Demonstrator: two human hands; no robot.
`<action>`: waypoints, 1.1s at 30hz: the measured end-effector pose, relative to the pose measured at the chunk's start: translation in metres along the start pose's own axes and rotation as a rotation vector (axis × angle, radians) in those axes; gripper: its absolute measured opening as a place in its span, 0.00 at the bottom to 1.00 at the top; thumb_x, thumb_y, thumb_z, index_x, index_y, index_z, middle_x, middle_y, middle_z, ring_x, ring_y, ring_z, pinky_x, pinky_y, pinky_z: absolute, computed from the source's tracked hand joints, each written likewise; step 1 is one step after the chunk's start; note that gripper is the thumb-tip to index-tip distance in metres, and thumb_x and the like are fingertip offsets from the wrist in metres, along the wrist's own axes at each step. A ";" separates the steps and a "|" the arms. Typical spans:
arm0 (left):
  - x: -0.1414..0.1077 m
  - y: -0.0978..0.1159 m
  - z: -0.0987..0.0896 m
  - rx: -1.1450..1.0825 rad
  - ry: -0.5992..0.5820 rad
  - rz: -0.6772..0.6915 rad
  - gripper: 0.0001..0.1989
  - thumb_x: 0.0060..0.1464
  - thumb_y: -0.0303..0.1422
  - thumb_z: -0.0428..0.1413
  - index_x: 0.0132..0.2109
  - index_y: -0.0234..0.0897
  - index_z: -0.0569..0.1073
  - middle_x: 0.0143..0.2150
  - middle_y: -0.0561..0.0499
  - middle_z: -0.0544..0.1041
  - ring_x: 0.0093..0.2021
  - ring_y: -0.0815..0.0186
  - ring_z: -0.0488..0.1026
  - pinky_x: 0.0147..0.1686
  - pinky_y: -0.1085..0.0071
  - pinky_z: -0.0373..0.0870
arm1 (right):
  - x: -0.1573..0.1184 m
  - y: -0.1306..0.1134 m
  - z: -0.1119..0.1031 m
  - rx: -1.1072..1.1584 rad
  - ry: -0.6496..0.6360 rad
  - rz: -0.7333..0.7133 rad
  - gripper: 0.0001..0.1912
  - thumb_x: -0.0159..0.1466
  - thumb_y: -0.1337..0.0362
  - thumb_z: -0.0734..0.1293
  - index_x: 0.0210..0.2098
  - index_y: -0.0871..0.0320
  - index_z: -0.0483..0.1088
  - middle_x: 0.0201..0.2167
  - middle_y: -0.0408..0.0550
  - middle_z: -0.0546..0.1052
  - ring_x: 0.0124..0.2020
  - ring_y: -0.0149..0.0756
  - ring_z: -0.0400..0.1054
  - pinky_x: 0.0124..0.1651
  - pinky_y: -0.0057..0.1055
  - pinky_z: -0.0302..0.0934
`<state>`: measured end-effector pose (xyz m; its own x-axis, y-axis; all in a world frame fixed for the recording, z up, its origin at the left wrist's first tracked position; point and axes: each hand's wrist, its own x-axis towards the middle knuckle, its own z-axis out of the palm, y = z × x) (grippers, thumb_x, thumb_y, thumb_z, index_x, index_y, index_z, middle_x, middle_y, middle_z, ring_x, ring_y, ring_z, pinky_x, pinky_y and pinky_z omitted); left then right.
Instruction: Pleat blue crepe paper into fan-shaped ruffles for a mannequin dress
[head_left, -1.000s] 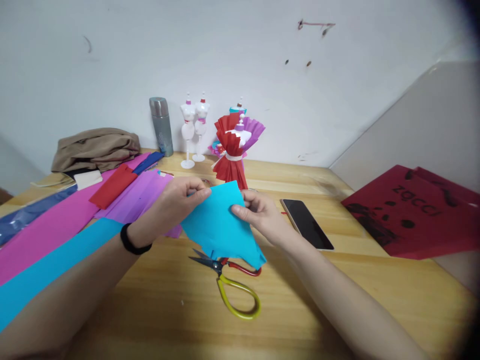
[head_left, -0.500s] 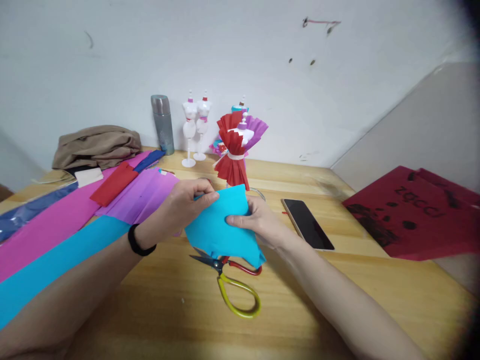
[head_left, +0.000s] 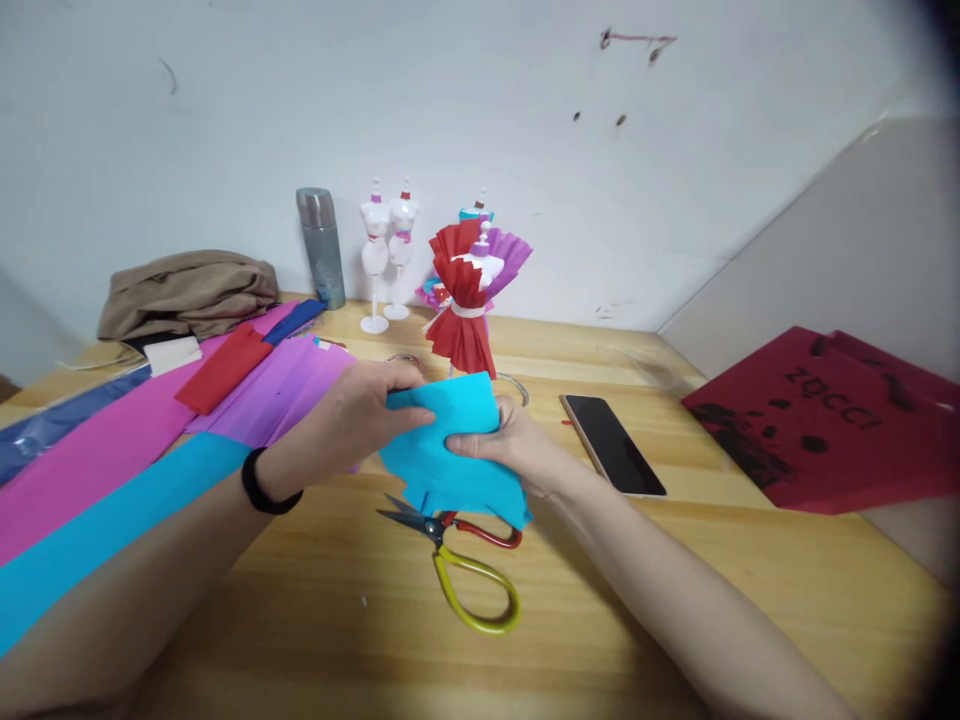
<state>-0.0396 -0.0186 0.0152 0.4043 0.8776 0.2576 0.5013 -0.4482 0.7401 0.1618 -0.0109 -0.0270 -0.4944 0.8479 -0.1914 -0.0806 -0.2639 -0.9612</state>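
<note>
Between both hands I hold up a piece of bright blue crepe paper, its lower edge uneven. My left hand pinches its upper left side between thumb and fingers. On the right side, my right hand grips the sheet with the thumb flat on the front and the fingers hidden behind. Scissors with one red and one yellow handle lie on the table just below the paper, blades spread a little. Behind the paper stands a small mannequin dressed in pleated red and purple paper.
Pink, purple, red and blue paper strips cover the left of the wooden table. A phone and a red paper bag lie right. Two bare mannequins, a thermos and brown cloth stand along the wall.
My left thumb has slid down and left on the blue paper, and the left hand has shifted slightly left. The sheet is turned a little. My right hand still grips the same side.
</note>
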 end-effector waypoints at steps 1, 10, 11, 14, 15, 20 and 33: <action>-0.001 0.000 0.000 0.009 -0.015 0.003 0.08 0.49 0.32 0.55 0.25 0.37 0.67 0.25 0.56 0.68 0.27 0.71 0.64 0.24 0.74 0.59 | 0.000 -0.001 0.000 0.000 0.004 -0.002 0.21 0.43 0.62 0.79 0.36 0.59 0.78 0.32 0.48 0.82 0.33 0.42 0.77 0.40 0.40 0.72; -0.003 0.001 0.003 0.066 -0.058 -0.001 0.07 0.50 0.29 0.53 0.25 0.36 0.68 0.21 0.57 0.64 0.25 0.72 0.61 0.23 0.75 0.56 | -0.001 0.001 0.000 -0.034 0.003 -0.037 0.19 0.44 0.60 0.78 0.35 0.59 0.78 0.31 0.47 0.82 0.32 0.41 0.76 0.40 0.40 0.71; -0.003 0.002 0.004 0.095 -0.016 0.001 0.06 0.49 0.28 0.52 0.25 0.37 0.67 0.21 0.57 0.64 0.25 0.71 0.61 0.23 0.75 0.56 | -0.001 0.001 0.000 -0.050 0.004 -0.037 0.19 0.45 0.60 0.78 0.35 0.59 0.77 0.31 0.47 0.82 0.33 0.42 0.76 0.41 0.40 0.71; -0.003 0.003 0.004 0.156 0.074 -0.001 0.07 0.47 0.28 0.52 0.24 0.39 0.64 0.21 0.56 0.64 0.27 0.69 0.63 0.24 0.73 0.56 | -0.001 0.002 0.000 -0.076 0.006 -0.050 0.19 0.45 0.60 0.77 0.36 0.59 0.77 0.34 0.48 0.82 0.35 0.43 0.76 0.42 0.41 0.70; -0.003 0.003 0.005 0.166 0.078 0.001 0.07 0.47 0.28 0.52 0.24 0.39 0.64 0.21 0.56 0.64 0.27 0.69 0.64 0.24 0.73 0.57 | -0.001 0.002 0.000 -0.080 0.010 -0.052 0.19 0.45 0.60 0.77 0.37 0.59 0.77 0.34 0.48 0.82 0.35 0.43 0.76 0.42 0.41 0.70; -0.002 0.002 0.005 0.207 0.064 0.008 0.08 0.47 0.28 0.53 0.24 0.40 0.63 0.21 0.56 0.65 0.27 0.68 0.64 0.24 0.71 0.58 | -0.001 0.000 0.000 -0.108 -0.022 -0.090 0.21 0.47 0.60 0.77 0.40 0.58 0.77 0.36 0.49 0.81 0.37 0.44 0.76 0.43 0.42 0.70; -0.003 0.006 0.007 0.218 0.028 -0.057 0.09 0.48 0.29 0.52 0.22 0.38 0.61 0.19 0.56 0.61 0.24 0.69 0.59 0.23 0.71 0.54 | 0.000 0.001 -0.001 -0.238 0.028 -0.228 0.17 0.48 0.60 0.77 0.37 0.57 0.78 0.35 0.47 0.82 0.36 0.43 0.76 0.42 0.39 0.70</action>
<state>-0.0321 -0.0254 0.0148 0.3510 0.9055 0.2384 0.6775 -0.4214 0.6029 0.1625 -0.0107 -0.0278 -0.4627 0.8859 0.0318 0.0200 0.0463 -0.9987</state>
